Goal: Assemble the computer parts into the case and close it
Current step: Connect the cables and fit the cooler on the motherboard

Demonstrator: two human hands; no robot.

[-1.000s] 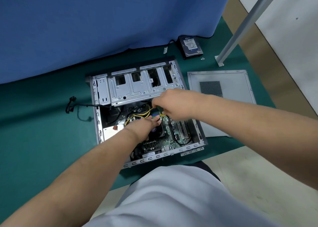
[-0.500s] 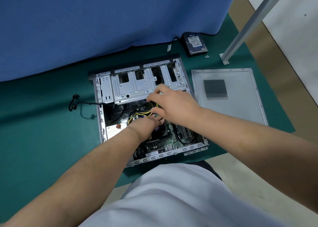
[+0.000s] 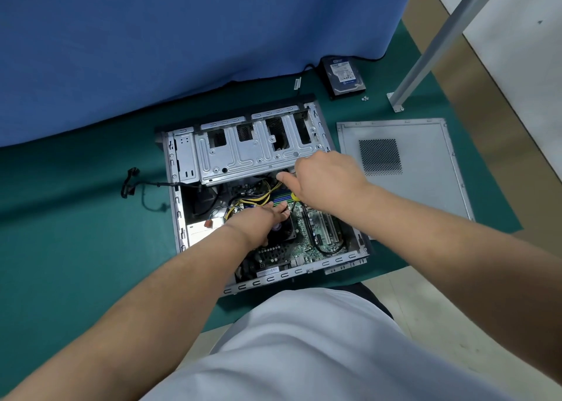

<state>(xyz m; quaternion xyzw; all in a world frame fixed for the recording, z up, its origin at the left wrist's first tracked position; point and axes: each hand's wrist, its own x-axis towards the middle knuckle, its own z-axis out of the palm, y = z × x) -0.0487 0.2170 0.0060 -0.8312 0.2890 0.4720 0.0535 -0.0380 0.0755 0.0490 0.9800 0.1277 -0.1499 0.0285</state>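
The open computer case (image 3: 273, 279) lies on its side on the green mat, with the motherboard (image 3: 304, 248) inside and the silver drive cage (image 3: 243, 160) at its far end. My right hand (image 3: 328, 178) grips a yellow-handled screwdriver (image 3: 294, 196) just below the cage, over the yellow cables. Its tip is hidden. My left hand (image 3: 264, 218) reaches in over the CPU cooler, fingers stretched toward the screwdriver shaft. The grey side panel (image 3: 419, 187) lies flat to the right of the case.
A hard drive (image 3: 345, 76) lies beyond the case by the blue curtain, with small screws (image 3: 365, 98) beside it. A black cable (image 3: 130, 184) trails out to the left of the case. A slanted metal leg (image 3: 425, 53) stands at the right.
Both hands stay at the same spot inside the case. My right hand has shifted slightly toward the drive cage, and the yellow handle now shows under it.
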